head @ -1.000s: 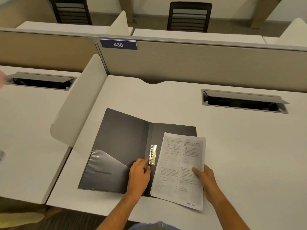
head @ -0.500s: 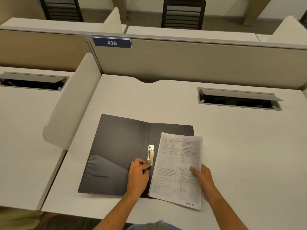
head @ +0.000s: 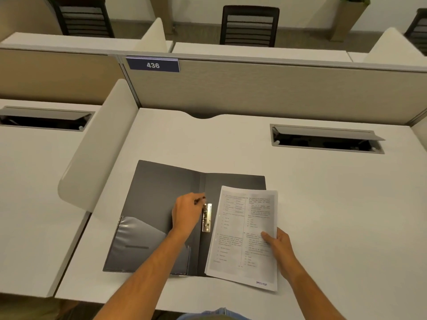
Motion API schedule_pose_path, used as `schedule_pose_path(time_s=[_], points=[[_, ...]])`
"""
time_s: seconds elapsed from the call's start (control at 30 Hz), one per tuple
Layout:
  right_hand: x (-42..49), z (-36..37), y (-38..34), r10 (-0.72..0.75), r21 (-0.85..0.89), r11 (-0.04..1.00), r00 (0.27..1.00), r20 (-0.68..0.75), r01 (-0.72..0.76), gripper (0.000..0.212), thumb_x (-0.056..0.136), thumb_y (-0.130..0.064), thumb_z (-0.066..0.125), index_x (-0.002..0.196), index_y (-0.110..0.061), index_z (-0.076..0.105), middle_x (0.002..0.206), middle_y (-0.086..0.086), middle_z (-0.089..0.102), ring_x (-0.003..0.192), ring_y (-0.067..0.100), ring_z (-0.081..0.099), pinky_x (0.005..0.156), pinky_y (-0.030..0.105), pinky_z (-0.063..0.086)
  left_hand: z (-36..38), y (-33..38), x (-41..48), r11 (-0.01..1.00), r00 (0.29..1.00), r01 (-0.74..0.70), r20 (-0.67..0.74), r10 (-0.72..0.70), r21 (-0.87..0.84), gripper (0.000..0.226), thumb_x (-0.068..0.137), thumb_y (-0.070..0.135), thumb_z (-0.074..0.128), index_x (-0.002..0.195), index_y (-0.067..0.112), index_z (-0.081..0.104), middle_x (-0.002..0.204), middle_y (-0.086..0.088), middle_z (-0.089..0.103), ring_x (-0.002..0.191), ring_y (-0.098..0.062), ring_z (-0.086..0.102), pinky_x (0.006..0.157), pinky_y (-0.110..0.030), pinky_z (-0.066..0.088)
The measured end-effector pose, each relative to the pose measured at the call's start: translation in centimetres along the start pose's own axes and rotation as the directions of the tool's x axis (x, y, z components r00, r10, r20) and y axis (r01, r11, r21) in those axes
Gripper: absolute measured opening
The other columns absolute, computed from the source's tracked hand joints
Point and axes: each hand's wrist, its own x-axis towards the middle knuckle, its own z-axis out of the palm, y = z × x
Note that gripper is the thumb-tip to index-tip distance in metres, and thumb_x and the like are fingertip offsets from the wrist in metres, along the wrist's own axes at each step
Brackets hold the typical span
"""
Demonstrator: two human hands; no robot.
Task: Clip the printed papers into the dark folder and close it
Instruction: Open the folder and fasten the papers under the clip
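The dark folder (head: 157, 195) lies open on the white desk, with a clear pocket on its left flap. A brass clip (head: 207, 218) sits along its spine. My left hand (head: 187, 213) rests on the left flap with its fingertips at the clip's upper end, where the lever looks raised. A stack of printed papers (head: 245, 232) lies slightly askew over the right flap, overhanging the folder's bottom edge. My right hand (head: 278, 247) grips the stack at its right edge, thumb on top.
A cable hatch (head: 325, 139) is set into the desk at the back right. A curved white divider (head: 101, 144) stands to the left and a beige partition (head: 277, 88) with a 436 sign behind. Chairs stand beyond it.
My left hand slid up along the clip from its lower end to its upper end. The papers and my right hand stay about where they were.
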Motion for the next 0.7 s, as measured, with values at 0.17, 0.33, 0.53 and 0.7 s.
schedule_pose_path(time_s=[0.17, 0.33, 0.53, 0.7], points=[[0.1, -0.1, -0.4, 0.019, -0.022, 1.0, 1.0, 0.0, -0.019, 0.027, 0.107, -0.01, 0.07, 0.133, -0.019, 0.073, 0.114, 0.008, 0.088, 0.099, 0.033, 0.087, 0.076, 0.047, 0.072, -0.3, 0.3, 0.5, 0.993, 0.998, 0.062, 0.004, -0.062, -0.1, 0.038, 0.102, 0.009, 0.071, 0.139, 0.017, 0.073, 0.098, -0.006, 0.083, 0.091, -0.021, 0.077, 0.09, -0.038, 0.066], [0.4, -0.2, -1.2, 0.018, -0.043, 0.999, 0.999, 0.032, -0.016, 0.028, 0.106, -0.007, 0.069, 0.132, -0.017, 0.074, 0.116, 0.011, 0.088, 0.099, 0.036, 0.087, 0.076, 0.047, 0.072, 0.2, -1.4, -3.4, 0.981, 0.989, 0.147, 0.025, -0.145, -0.126, 0.028, 0.102, 0.007, 0.066, 0.126, 0.016, 0.078, 0.104, -0.003, 0.082, 0.091, -0.018, 0.078, 0.087, -0.044, 0.069], [1.2, 0.2, -3.3, 0.011, -0.069, 0.998, 0.999, 0.038, -0.008, 0.025, 0.106, -0.006, 0.068, 0.127, -0.016, 0.076, 0.113, 0.012, 0.088, 0.097, 0.036, 0.087, 0.076, 0.048, 0.072, 0.0, -3.4, -7.9, 0.946, 0.96, 0.275, 0.109, -0.26, -0.169, 0.03, 0.098, 0.013, 0.077, 0.127, 0.017, 0.076, 0.101, 0.007, 0.077, 0.094, -0.013, 0.075, 0.088, -0.046, 0.07], [1.8, 1.7, -4.4, 0.02, -0.091, 0.996, 0.999, 0.047, -0.016, 0.026, 0.106, -0.005, 0.067, 0.13, -0.013, 0.073, 0.111, 0.012, 0.088, 0.096, 0.036, 0.087, 0.081, 0.054, 0.072, 0.2, -3.4, -9.8, 0.962, 0.959, 0.249, 0.169, -0.228, -0.115, 0.034, 0.095, 0.019, 0.082, 0.129, 0.019, 0.074, 0.101, 0.018, 0.066, 0.095, -0.011, 0.072, 0.085, -0.029, 0.066]])
